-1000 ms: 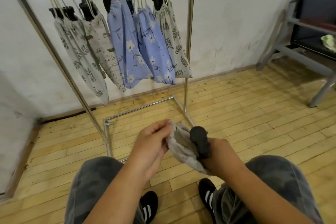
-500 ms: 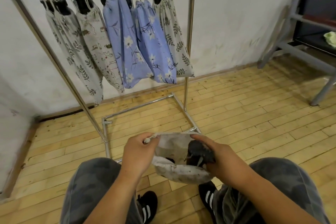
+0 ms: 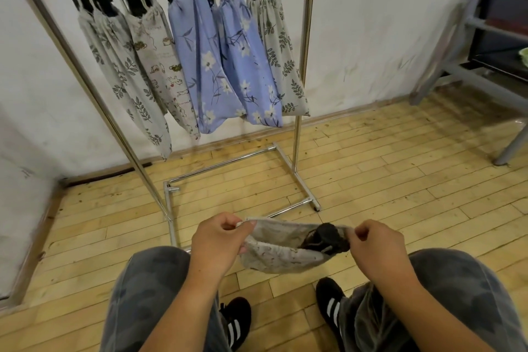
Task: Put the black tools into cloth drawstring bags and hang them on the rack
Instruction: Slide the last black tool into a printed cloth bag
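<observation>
The black tool [image 3: 325, 237], matte and knobbly, pokes from the right end of a soft grey printed cloth bag [image 3: 280, 256]. I see the bag's mouth stretched between the left hand [image 3: 220, 240], whose curled fingers [image 3: 228, 223] pinch the left rim, and the right hand [image 3: 377, 243], which pinches the right rim beside the tool. Below lie black striped shoes [image 3: 235, 320] and the pale wooden floor [image 3: 400, 186]; beyond, a shiny metal rack [image 3: 307, 37] carries leaf-print and blue floral hanging bags [image 3: 205, 66] on pale cords.
</observation>
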Tool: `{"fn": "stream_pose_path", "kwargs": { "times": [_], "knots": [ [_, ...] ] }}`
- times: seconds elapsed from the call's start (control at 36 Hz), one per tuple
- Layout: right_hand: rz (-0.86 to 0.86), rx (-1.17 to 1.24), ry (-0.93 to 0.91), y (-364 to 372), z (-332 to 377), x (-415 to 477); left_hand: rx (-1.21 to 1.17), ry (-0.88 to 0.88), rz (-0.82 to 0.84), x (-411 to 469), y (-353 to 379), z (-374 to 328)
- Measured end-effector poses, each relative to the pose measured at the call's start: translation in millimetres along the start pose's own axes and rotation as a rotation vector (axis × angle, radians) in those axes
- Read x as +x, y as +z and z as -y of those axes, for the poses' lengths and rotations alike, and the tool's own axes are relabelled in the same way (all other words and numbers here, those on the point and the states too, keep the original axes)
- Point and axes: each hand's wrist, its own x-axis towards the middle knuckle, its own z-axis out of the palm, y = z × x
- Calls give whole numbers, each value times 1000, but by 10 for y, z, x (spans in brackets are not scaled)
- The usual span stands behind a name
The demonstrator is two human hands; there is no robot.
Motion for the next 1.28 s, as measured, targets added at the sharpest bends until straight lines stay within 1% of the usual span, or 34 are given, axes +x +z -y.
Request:
{"fn": "stream_pose_path", "kwargs": {
  "times": [0.08,0.14,0.17,0.22,0.28,0.33,0.39,0.47,0.53,0.58,0.69,0.78,0.83,0.92,1.0,1.06,1.14,1.22,1.28],
  "knots": [
    [47,0,14,-14,-37,34,-8,-6,116,-2,-9,13],
    [86,63,3,-12,-37,47,4,-8,194,-22,0,-7],
    [99,154,16,-4,-30,51,9,-5,233,-39,10,-29],
    [135,424,89,24,2,58,-1,-7,282,-70,49,-70],
    [204,724,208,41,55,63,-24,-5,298,-104,96,-109],
    [277,969,318,35,131,42,-32,11,303,-148,146,-164],
    [342,1111,342,9,226,-7,-39,41,313,-217,207,-241],
    [446,1220,303,-15,369,-90,6,84,343,-354,322,-337],
    [488,1216,293,-6,432,-116,65,123,326,-394,400,-324],
    [503,1190,286,2,462,-127,144,178,273,-402,444,-303],
    [502,1149,256,-27,419,-113,95,196,165,-402,436,-280],
    [439,964,181,-66,365,-86,55,180,75,-342,387,-226],
    [391,865,150,-87,341,-74,68,191,52,-289,346,-217],
    [353,809,142,-106,314,-62,127,228,26,-238,295,-241],
    [379,810,134,-108,316,-57,192,311,-24,-205,274,-245],
    [427,871,147,-103,342,-66,202,335,-23,-205,284,-265],
    [479,969,167,-88,405,-89,135,283,32,-253,305,-375],
    [503,957,132,-84,448,-115,120,277,127,-321,328,-506],
    [504,918,98,-110,465,-129,204,336,190,-352,350,-549]
  ]
}}
